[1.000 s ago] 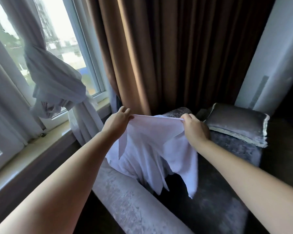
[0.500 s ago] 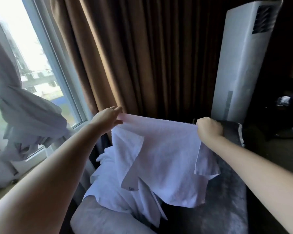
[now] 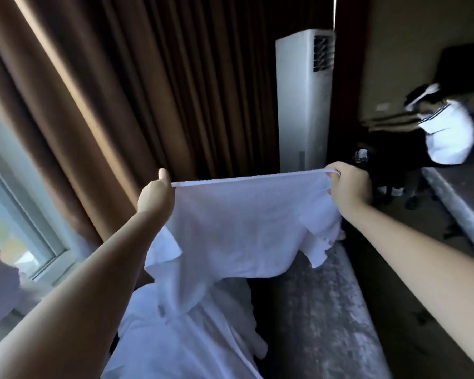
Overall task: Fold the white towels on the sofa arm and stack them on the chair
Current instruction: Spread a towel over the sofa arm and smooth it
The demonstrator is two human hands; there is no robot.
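Towel (image 3: 246,228) stretched mid-frame, top edge taut: my left hand (image 3: 156,196) pinches one corner closed, right hand (image 3: 350,187) fisted on the other. Risk: dangling hem snags the towel pile (image 3: 181,343) at lower centre, dragging it off the sofa.

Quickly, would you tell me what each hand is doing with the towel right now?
Left hand: closed, pinching one top corner of the white towel.
Right hand: closed, gripping the other top corner, so the edge is stretched taut between them.
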